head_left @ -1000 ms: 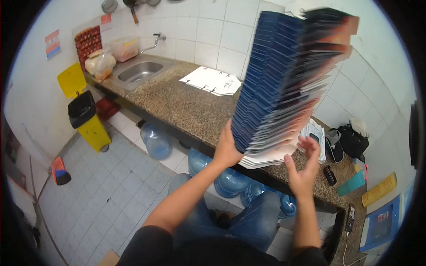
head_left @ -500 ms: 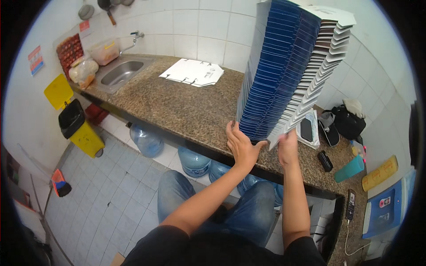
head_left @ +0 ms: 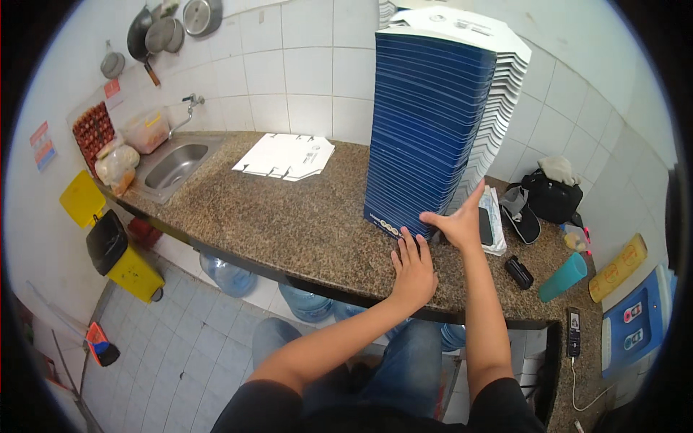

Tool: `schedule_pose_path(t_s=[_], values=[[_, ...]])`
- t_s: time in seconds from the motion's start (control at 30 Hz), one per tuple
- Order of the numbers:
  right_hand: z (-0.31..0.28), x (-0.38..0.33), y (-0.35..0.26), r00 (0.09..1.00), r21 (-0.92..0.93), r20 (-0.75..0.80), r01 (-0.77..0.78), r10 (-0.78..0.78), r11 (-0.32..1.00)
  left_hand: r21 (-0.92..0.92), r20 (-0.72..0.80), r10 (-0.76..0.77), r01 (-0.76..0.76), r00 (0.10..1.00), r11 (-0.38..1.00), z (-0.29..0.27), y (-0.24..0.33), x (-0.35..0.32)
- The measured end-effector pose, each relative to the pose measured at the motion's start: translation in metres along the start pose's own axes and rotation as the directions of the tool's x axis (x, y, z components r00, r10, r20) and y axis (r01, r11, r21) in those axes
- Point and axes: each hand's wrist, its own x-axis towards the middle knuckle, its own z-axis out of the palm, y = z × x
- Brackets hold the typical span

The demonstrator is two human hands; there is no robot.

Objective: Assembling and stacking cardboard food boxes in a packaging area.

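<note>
The bench (head_left: 289, 227), speckled brown, runs from the far-left sink corner round to the right wall. On it, right of centre and near the tiles, stands the stack (head_left: 426, 130): many flat-folded cards piled upright, blue toward the person, white along the right side and on top. Under the bench sit clear blue bottles (head_left: 306, 300), and on the floor at left a yellow bin (head_left: 136, 270) with its lid up. The sink (head_left: 175, 167) is set into the bench's left end. Between it and the stack lies a white card (head_left: 286, 156), flat and notched.

A black bag (head_left: 552, 198) rests against the wall, right of the stack. The right hand (head_left: 462, 227) is at the stack's lower right corner, thumb spread wide from the fingers. The left hand (head_left: 415, 280) is lower, fingers a little apart, tips at the stack's foot; whether they press it, I cannot tell. Farther right are a yellow tube (head_left: 619, 268), a teal cup (head_left: 563, 277), a handset (head_left: 573, 333) and a small black case (head_left: 518, 272).
</note>
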Motion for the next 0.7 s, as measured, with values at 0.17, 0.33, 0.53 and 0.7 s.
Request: schedule_pose_path(t_s=[0.17,0.33,0.53,0.7], values=[[0.013,0.053,0.051,0.990,0.039,0.098,-0.109,0.105,0.993,-0.003,0.232,0.083,-0.084,0.969,0.996,-0.012,-0.020,0.046],[0.037,0.104,0.084,0.987,0.146,0.141,-0.099,0.078,0.984,-0.224,0.047,0.380,-0.361,0.924,0.905,-0.048,-0.133,0.089],[0.075,0.085,0.116,0.993,-0.165,0.096,-0.055,0.071,0.985,0.156,-0.210,-0.071,0.105,0.975,0.982,-0.121,-0.266,0.118],[0.133,0.017,0.073,0.930,-0.164,-0.218,-0.334,0.296,0.928,0.374,-0.248,-0.190,0.275,0.950,0.886,-0.147,-0.340,0.127]])
